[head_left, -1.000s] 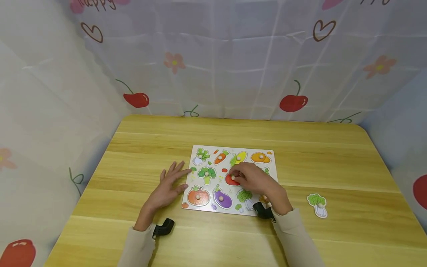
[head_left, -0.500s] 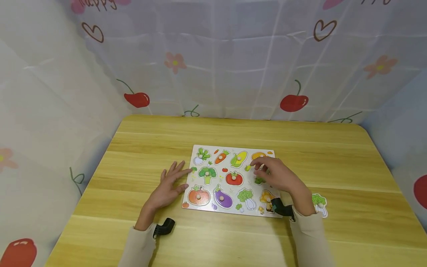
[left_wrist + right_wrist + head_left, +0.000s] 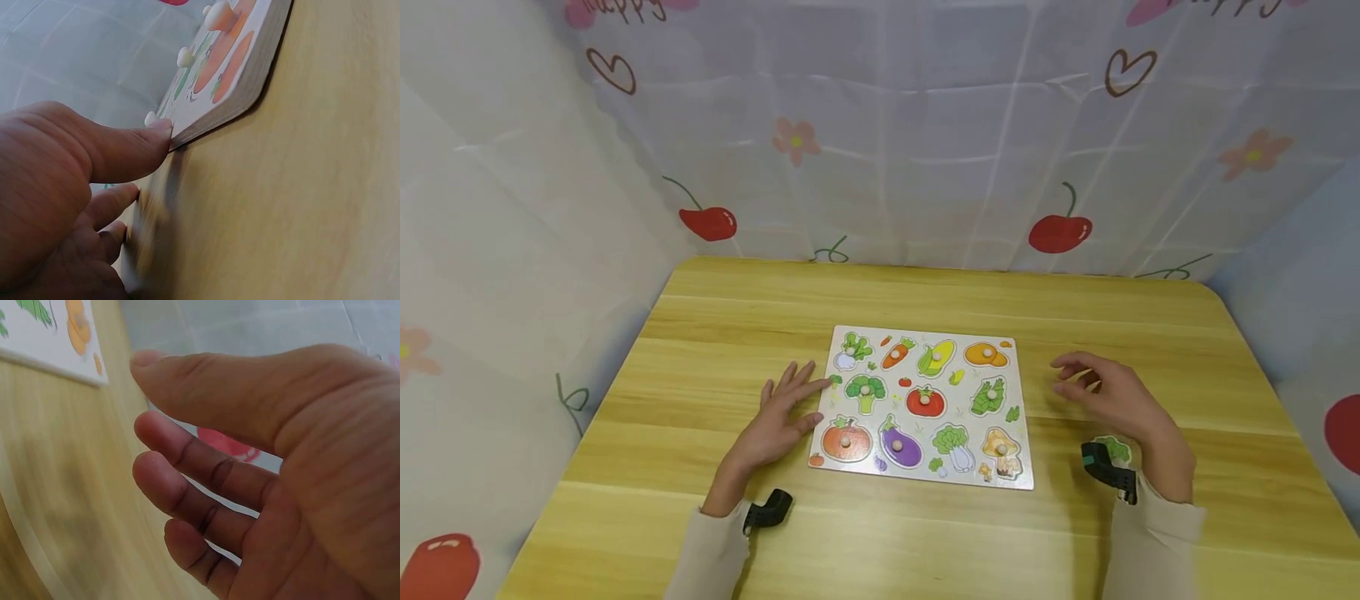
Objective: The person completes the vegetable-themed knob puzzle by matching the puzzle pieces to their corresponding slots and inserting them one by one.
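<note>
A white vegetable puzzle board [image 3: 958,417] lies on the table, its pictured pieces topped with round knobs. My left hand [image 3: 778,421] rests at the board's left edge with its fingers spread; in the left wrist view the thumb [image 3: 134,147] touches the board's edge. To the right of the board, my right hand [image 3: 1120,396] hovers over the table with loosely bent fingers and holds nothing. Below it, a loose bok choy piece [image 3: 1118,450] is partly hidden by the right wrist. The bok choy slot [image 3: 955,447] on the board shows a printed picture without a knob.
The wooden table [image 3: 760,308] reaches back to a curtain [image 3: 910,167] printed with cherries and flowers. A black wrist camera [image 3: 767,510] sits on the left wrist, and another camera [image 3: 1105,467] on the right.
My right hand has moved from over the tomato piece rightward off the board, uncovering the board's right side and now partly covering the loose bok choy piece. The left hand has stayed put.
</note>
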`<action>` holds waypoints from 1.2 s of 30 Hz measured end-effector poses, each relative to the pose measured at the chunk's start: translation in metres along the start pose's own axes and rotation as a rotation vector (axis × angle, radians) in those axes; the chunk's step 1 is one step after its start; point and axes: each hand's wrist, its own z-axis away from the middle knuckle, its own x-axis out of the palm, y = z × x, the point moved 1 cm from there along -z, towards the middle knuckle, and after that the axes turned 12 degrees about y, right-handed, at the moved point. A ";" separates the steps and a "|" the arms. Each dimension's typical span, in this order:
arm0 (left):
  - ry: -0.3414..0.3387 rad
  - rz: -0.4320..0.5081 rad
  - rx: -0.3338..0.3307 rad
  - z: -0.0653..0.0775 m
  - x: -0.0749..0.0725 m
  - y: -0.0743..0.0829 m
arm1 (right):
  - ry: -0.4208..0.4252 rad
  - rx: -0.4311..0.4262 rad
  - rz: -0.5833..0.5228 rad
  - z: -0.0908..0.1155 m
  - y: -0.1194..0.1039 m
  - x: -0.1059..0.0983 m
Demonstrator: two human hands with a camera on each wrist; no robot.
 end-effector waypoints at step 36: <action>-0.003 0.004 0.015 -0.001 0.000 0.002 | -0.327 -0.190 -0.270 0.058 0.066 -0.036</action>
